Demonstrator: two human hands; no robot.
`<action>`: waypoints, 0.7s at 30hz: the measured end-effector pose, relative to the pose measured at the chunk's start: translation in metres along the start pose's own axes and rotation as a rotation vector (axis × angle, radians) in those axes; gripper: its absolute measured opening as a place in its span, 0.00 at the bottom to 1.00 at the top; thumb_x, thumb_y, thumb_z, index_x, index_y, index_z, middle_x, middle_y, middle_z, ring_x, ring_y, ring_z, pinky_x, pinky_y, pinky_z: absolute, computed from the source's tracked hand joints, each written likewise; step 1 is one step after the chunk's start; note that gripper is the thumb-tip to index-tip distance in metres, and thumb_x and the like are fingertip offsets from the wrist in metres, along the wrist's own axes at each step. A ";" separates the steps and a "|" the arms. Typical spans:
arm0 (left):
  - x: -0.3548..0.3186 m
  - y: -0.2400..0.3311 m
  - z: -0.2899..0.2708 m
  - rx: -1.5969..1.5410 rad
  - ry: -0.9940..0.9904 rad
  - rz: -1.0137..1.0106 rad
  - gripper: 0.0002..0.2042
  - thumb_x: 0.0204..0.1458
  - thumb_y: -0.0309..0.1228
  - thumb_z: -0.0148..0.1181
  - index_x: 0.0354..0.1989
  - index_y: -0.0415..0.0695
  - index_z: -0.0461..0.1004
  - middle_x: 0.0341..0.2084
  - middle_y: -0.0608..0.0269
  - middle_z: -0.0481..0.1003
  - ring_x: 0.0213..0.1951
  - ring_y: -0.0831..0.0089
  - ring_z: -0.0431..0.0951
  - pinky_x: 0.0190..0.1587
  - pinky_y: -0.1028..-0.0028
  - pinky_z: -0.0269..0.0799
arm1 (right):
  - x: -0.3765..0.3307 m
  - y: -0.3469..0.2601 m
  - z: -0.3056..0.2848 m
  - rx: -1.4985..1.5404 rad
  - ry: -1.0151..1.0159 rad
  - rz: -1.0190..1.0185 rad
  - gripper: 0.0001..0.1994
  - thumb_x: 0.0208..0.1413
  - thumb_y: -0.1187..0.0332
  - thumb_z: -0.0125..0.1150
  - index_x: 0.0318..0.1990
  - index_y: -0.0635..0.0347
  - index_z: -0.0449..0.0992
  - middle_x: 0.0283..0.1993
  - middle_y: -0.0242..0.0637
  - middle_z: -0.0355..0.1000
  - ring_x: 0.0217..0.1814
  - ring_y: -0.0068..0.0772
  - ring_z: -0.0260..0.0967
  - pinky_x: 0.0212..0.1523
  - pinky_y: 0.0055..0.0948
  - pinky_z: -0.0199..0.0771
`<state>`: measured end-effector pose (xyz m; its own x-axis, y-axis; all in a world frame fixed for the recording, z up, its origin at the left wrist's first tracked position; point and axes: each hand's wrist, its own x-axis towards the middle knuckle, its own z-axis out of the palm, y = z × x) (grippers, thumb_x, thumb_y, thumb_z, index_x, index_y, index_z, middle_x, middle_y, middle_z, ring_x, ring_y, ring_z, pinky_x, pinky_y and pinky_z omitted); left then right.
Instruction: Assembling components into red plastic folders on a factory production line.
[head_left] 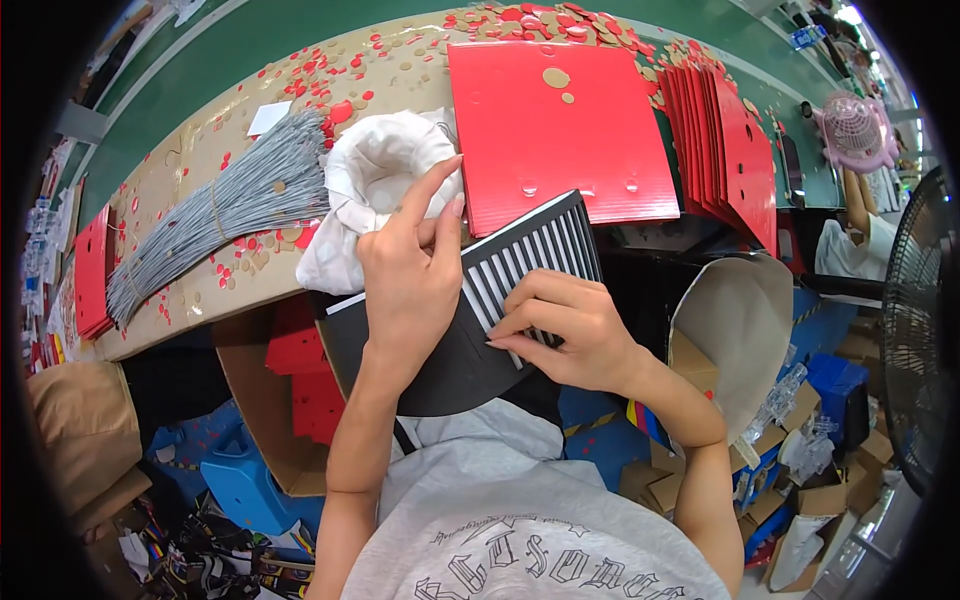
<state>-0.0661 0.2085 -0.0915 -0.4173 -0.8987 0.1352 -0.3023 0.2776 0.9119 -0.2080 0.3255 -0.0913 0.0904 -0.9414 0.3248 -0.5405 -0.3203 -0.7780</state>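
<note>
A black card sheet (440, 350) with white stripes on its far half lies tilted at the table's near edge, over my lap. My left hand (410, 275) presses on its left part, forefinger raised toward a white cloth (380, 175). My right hand (560, 330) rests on the striped part, fingers curled and pinching at the card's surface. A flat red card sheet (560, 130) lies on the table just beyond the black one.
A bundle of grey cords (220, 210) lies at the left. More red sheets (725, 140) stand stacked at the right, and a small red stack (92, 270) at the far left. Red and tan punched discs (350, 80) litter the cardboard-covered table. Boxes (270, 400) and a fan (925, 330) stand nearby.
</note>
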 end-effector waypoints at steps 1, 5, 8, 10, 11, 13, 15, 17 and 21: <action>-0.001 -0.003 0.002 -0.031 -0.004 0.013 0.16 0.58 0.21 0.56 0.55 0.41 0.75 0.10 0.56 0.68 0.13 0.80 0.64 0.19 0.72 0.58 | 0.001 -0.005 -0.002 0.008 -0.005 0.001 0.09 0.40 0.77 0.74 0.31 0.61 0.80 0.31 0.35 0.73 0.30 0.32 0.72 0.29 0.28 0.72; -0.005 -0.008 0.000 0.016 -0.243 0.008 0.21 0.57 0.22 0.57 0.61 0.40 0.70 0.11 0.51 0.69 0.13 0.69 0.69 0.22 0.67 0.64 | 0.026 -0.021 -0.042 0.022 0.049 -0.084 0.08 0.41 0.78 0.73 0.30 0.62 0.80 0.31 0.37 0.74 0.33 0.35 0.73 0.33 0.28 0.73; -0.001 -0.006 0.013 0.103 -0.428 -0.045 0.28 0.57 0.26 0.58 0.67 0.35 0.59 0.13 0.45 0.72 0.16 0.52 0.74 0.26 0.61 0.69 | 0.061 0.007 -0.074 -0.111 0.068 0.045 0.05 0.50 0.77 0.66 0.35 0.64 0.78 0.35 0.35 0.74 0.38 0.28 0.72 0.39 0.28 0.72; -0.002 -0.009 0.025 0.140 -0.403 0.041 0.29 0.58 0.27 0.58 0.68 0.37 0.58 0.13 0.44 0.71 0.16 0.54 0.73 0.26 0.60 0.69 | 0.078 0.046 -0.079 -0.125 0.072 0.126 0.05 0.53 0.74 0.65 0.36 0.65 0.78 0.40 0.36 0.75 0.44 0.26 0.73 0.42 0.24 0.73; -0.005 -0.013 0.030 0.150 -0.374 0.118 0.29 0.58 0.26 0.58 0.69 0.42 0.58 0.11 0.48 0.70 0.12 0.62 0.70 0.23 0.64 0.67 | 0.084 0.062 -0.078 -0.137 0.085 0.127 0.06 0.54 0.73 0.65 0.36 0.65 0.78 0.42 0.36 0.75 0.45 0.27 0.74 0.42 0.24 0.73; -0.013 -0.009 0.030 0.047 -0.448 0.230 0.20 0.57 0.25 0.59 0.60 0.41 0.71 0.13 0.45 0.69 0.14 0.58 0.72 0.24 0.64 0.68 | 0.091 0.073 -0.077 -0.115 0.034 0.181 0.05 0.54 0.72 0.66 0.36 0.64 0.78 0.47 0.36 0.75 0.48 0.28 0.74 0.44 0.24 0.74; -0.019 -0.003 0.023 0.032 -0.500 0.237 0.21 0.56 0.24 0.60 0.59 0.41 0.72 0.12 0.47 0.68 0.13 0.59 0.70 0.23 0.66 0.67 | 0.093 0.079 -0.072 -0.092 -0.004 0.225 0.04 0.53 0.72 0.66 0.34 0.63 0.79 0.48 0.36 0.75 0.49 0.30 0.74 0.46 0.26 0.74; -0.018 -0.002 0.021 0.122 -0.465 0.225 0.23 0.56 0.25 0.60 0.62 0.41 0.69 0.11 0.48 0.67 0.14 0.58 0.71 0.23 0.64 0.67 | 0.093 0.085 -0.071 -0.130 -0.080 0.163 0.04 0.52 0.73 0.66 0.34 0.63 0.80 0.49 0.36 0.75 0.50 0.31 0.73 0.49 0.29 0.73; -0.014 -0.005 0.020 0.359 -0.445 0.227 0.29 0.58 0.30 0.58 0.68 0.41 0.59 0.11 0.45 0.70 0.18 0.47 0.74 0.27 0.53 0.70 | 0.100 0.080 -0.069 -0.156 -0.179 0.242 0.04 0.51 0.73 0.66 0.34 0.64 0.80 0.47 0.37 0.74 0.49 0.33 0.74 0.50 0.30 0.72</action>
<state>-0.0760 0.2267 -0.1053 -0.7996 -0.5970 0.0655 -0.4013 0.6121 0.6814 -0.2999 0.2124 -0.0843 0.0813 -0.9962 0.0304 -0.6842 -0.0780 -0.7252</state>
